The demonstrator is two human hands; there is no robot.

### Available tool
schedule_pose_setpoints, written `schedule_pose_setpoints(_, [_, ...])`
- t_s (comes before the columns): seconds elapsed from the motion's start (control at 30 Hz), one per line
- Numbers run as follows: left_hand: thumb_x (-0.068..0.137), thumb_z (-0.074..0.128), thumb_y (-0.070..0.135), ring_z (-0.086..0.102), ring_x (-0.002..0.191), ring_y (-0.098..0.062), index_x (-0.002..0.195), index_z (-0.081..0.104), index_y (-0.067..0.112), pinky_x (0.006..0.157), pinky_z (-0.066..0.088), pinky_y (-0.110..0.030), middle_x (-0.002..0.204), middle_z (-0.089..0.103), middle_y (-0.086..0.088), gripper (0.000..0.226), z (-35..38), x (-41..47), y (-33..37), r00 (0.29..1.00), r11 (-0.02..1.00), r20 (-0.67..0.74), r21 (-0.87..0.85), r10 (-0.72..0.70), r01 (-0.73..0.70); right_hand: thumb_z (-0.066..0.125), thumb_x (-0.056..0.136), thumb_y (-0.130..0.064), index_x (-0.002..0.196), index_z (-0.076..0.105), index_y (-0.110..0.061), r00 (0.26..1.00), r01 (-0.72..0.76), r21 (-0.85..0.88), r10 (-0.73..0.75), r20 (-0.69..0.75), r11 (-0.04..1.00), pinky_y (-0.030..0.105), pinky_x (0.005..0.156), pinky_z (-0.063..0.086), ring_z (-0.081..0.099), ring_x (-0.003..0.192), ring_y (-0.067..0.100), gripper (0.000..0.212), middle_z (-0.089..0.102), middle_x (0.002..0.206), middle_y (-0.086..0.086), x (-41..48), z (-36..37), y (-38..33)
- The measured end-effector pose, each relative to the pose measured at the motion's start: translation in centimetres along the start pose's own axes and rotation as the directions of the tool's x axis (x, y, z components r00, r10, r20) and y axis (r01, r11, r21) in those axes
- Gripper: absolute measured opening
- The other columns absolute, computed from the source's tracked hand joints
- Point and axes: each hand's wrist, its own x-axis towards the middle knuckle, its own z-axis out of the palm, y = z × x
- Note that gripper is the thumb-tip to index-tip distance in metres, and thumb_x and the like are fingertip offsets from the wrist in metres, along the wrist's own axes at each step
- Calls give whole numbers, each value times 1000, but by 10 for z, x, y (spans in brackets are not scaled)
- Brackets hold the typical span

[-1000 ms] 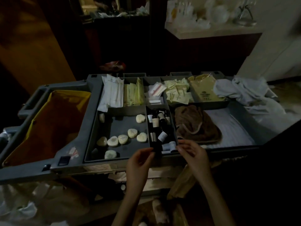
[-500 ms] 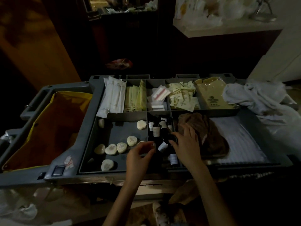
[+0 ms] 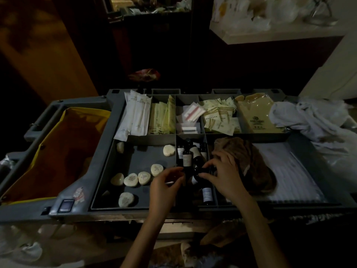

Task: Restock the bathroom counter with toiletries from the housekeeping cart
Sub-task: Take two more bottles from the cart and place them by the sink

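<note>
The grey housekeeping cart [image 3: 105, 149] fills the head view, its top tray split into compartments. Several small dark toiletry bottles [image 3: 186, 157] with pale labels stand and lie in the narrow middle compartment. My right hand [image 3: 227, 176] reaches into that compartment, and its thumb and fingers grip a dark bottle [image 3: 200, 172] by the top. Just left of it is my left hand [image 3: 166, 183], its fingers curled at the compartment's edge; whether it holds anything is too dark to tell. Round white soaps [image 3: 131, 179] lie in the left compartment.
Back compartments hold white sleeves [image 3: 138, 115], yellow packets [image 3: 163, 118] and cream sachets [image 3: 218, 117]. A brown cloth [image 3: 249, 161] lies right of the bottles, with white linen [image 3: 313, 120] at the far right. A yellow bag [image 3: 63, 151] hangs at the left. A pale counter [image 3: 270, 35] stands behind.
Both hands have moved forward from the cart's front edge into the bottle compartment. My right hand has closed round a dark bottle, and the view has come closer.
</note>
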Motion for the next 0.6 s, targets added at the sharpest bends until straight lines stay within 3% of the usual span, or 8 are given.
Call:
schedule_pose_setpoints(0.17, [82, 72, 6, 67, 86, 0, 101, 68, 28, 71, 52, -15, 90, 72, 11, 30, 0, 4, -1, 1000, 999, 13, -30, -16, 16, 67, 84, -40, 95, 61, -30, 996, 86, 36, -85, -30, 996, 32, 115, 9, 54, 106, 6, 16, 63, 97, -14, 0, -11, -7])
schedule_pose_setpoints(0.2, [80, 73, 7, 68, 88, -2, 103, 69, 26, 73, 53, -17, 91, 73, 10, 30, 0, 5, -1, 999, 999, 22, -42, -26, 27, 67, 85, -38, 95, 62, -29, 996, 81, 99, -78, -33, 992, 32, 114, 15, 57, 101, 6, 14, 63, 93, -15, 2, -15, -8])
schedule_pose_setpoints(0.3, [76, 78, 13, 68, 94, -4, 112, 69, 18, 78, 55, -21, 98, 73, 6, 37, -1, 8, -1, 995, 996, 85, -73, -51, 57, 69, 85, -27, 95, 68, -21, 999, 33, 384, -35, -2, 923, 28, 89, 49, 63, 94, 9, 12, 67, 90, -10, 10, -29, -16])
schedule_pose_setpoints(0.37, [74, 80, 18, 68, 97, -5, 115, 68, 16, 81, 55, -21, 101, 73, 5, 43, -2, 10, 4, 990, 991, 130, -107, -62, 76, 69, 86, -22, 93, 70, -21, 999, 14, 523, -34, 30, 852, 17, 78, 50, 66, 90, 2, 7, 70, 88, -12, 16, -36, -24])
schedule_pose_setpoints(0.43, [73, 79, 16, 68, 98, -5, 112, 69, 16, 79, 53, -18, 100, 74, 4, 41, -3, 10, 12, 980, 971, 174, -200, -94, 129, 70, 85, -22, 90, 71, -22, 997, 12, 559, -49, 52, 829, 12, 76, 48, 65, 88, -3, 5, 71, 86, -14, 21, -39, -29])
schedule_pose_setpoints(0.6, [80, 71, 8, 69, 95, -9, 109, 70, 14, 74, 51, -15, 99, 75, 1, 30, -7, 12, 23, 958, 914, 255, -345, -129, 214, 71, 83, -22, 89, 71, -22, 993, 18, 587, -82, 83, 810, 15, 79, 51, 67, 88, 0, 6, 73, 88, -8, 30, -33, -41])
